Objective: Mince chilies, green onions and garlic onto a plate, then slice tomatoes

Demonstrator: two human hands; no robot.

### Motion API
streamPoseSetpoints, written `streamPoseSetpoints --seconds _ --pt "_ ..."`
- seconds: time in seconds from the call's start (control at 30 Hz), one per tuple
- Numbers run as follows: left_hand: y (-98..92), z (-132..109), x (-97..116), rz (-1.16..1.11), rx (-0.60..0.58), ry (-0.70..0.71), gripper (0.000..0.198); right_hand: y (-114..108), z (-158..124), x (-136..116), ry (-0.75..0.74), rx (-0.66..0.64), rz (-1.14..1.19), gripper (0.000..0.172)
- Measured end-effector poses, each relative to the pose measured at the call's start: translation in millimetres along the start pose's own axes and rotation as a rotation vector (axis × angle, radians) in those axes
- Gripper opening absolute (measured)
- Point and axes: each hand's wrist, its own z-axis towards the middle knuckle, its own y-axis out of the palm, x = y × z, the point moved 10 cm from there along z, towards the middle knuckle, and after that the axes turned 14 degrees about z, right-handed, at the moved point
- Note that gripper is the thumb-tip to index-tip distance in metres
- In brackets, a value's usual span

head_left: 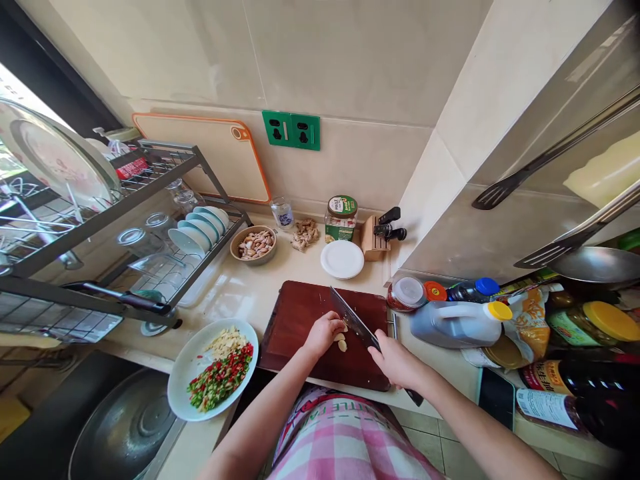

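Observation:
My right hand (394, 360) is wrapped round the black handle of a kitchen knife (350, 316). Its blade slants across a dark red-brown cutting board (295, 320), edge beside my left fingertips. My left hand (325, 333) is closed in a pinch at the blade, on a small pale piece of food (345, 326) mostly hidden by the fingers. Just below lie a few pale yellow slices (342, 345), ginger or garlic by their look. Left of the board stands a large white plate (176, 373) with chopped red and green chillies (220, 377) and minced garlic (226, 343).
Behind the board are a bowl of garlic cloves (256, 245), ginger (305, 233), a small white plate (342, 259) and a knife block (374, 239). Bottles and a jug (445, 325) crowd the right. A dish rack (200, 175) and a wok (125, 427) are left.

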Motion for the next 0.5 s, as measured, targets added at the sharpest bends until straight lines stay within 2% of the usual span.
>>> streamPoseSetpoints --seconds 0.13,0.33,0.5 --pt "4.1 0 -2 -0.017 0.030 -0.047 0.028 11 1 9 -0.065 0.117 -0.119 0.012" --pt "5.4 3 -6 -0.011 0.031 -0.092 0.025 14 4 7 -0.081 0.088 -0.068 0.012" --pt "2.7 2 -5 -0.031 0.075 -0.078 0.023 9 3 10 -0.045 0.130 -0.044 0.014"
